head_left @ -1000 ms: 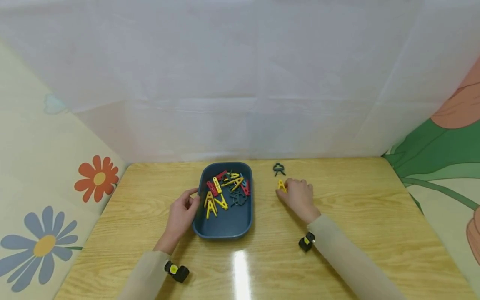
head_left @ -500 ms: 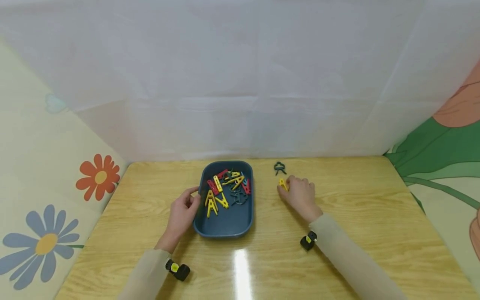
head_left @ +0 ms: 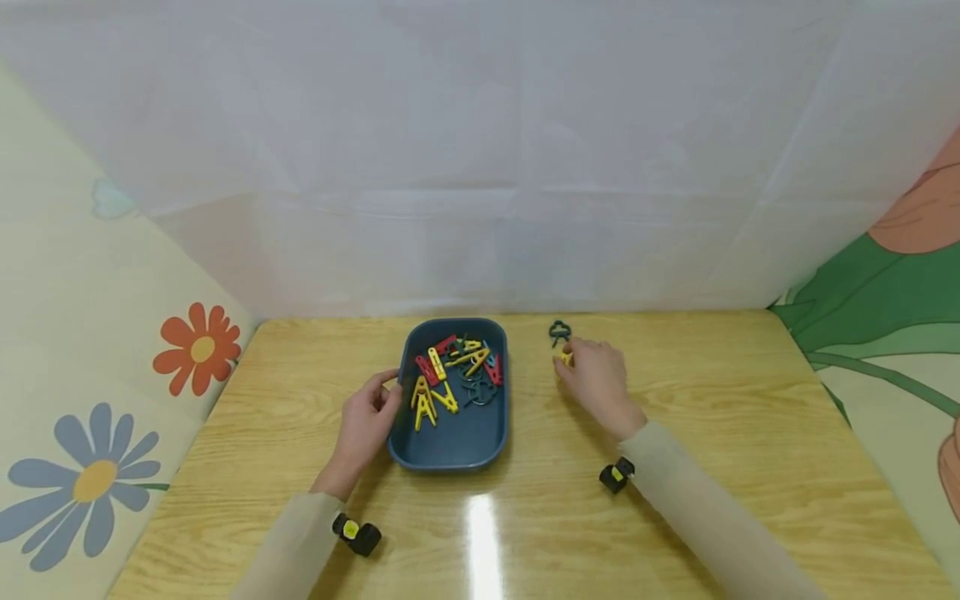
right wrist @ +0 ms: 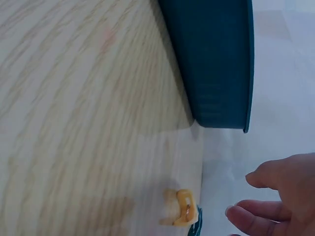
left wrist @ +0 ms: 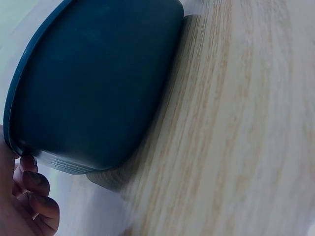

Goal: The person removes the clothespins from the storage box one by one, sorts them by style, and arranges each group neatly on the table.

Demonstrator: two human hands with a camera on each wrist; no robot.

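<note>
My left hand point(head_left: 365, 421) holds the near-left rim of a dark blue plastic tray point(head_left: 450, 457), its fingers point(left wrist: 35, 183) curled against the outer wall. Inside the tray lie several yellow clips point(head_left: 424, 404), red clips point(head_left: 426, 371) and dark green clips point(head_left: 477, 392). Right of the tray, my right hand point(head_left: 597, 383) is over a yellow clip point(right wrist: 186, 207) on the table. In the right wrist view, thumb and fingers are spread apart, with a gap between them and that clip. A dark green clip point(head_left: 559, 332) lies just beyond it.
The wooden table point(head_left: 720, 400) meets a white sheet point(head_left: 390, 208) along its back edge. Flower-patterned panels stand at left and right. A bright light reflection falls on the tabletop in front of the tray.
The yellow clip by my right hand has shifted slightly towards the dark green clip, and the fingers now cover more of it. My left hand stays at the tray's rim.
</note>
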